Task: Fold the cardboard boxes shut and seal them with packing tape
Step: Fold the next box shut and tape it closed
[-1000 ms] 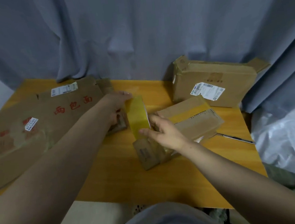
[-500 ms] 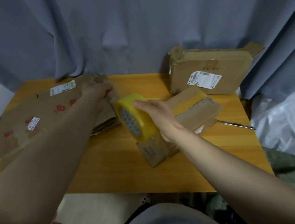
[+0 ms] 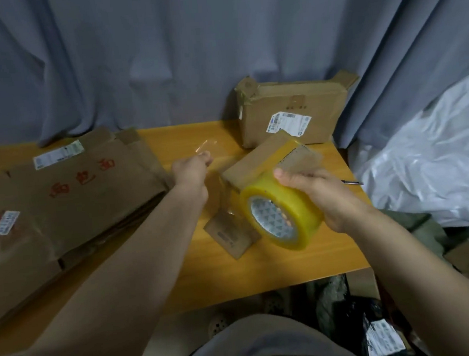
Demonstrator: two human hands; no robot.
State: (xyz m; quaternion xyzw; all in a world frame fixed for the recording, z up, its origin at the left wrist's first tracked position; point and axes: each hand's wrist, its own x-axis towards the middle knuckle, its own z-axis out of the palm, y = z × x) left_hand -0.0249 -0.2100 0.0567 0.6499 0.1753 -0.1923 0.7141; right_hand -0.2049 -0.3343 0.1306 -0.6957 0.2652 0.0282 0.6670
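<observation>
Red characters mark the flattened carton [image 3: 73, 197]; its labels [image 3: 58, 155] are unreadable. The right hand [image 3: 322, 195] has its fingers [image 3: 287, 177] clamped round the yellow tape roll [image 3: 282, 216]. The left hand [image 3: 191, 170] pinches a clear tape strip [image 3: 206, 146].

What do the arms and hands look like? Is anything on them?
Both arms are bare as far as the picture shows, with no sleeves. The left hand and right hand wear no gloves. No watch, ring or bracelet shows.
</observation>
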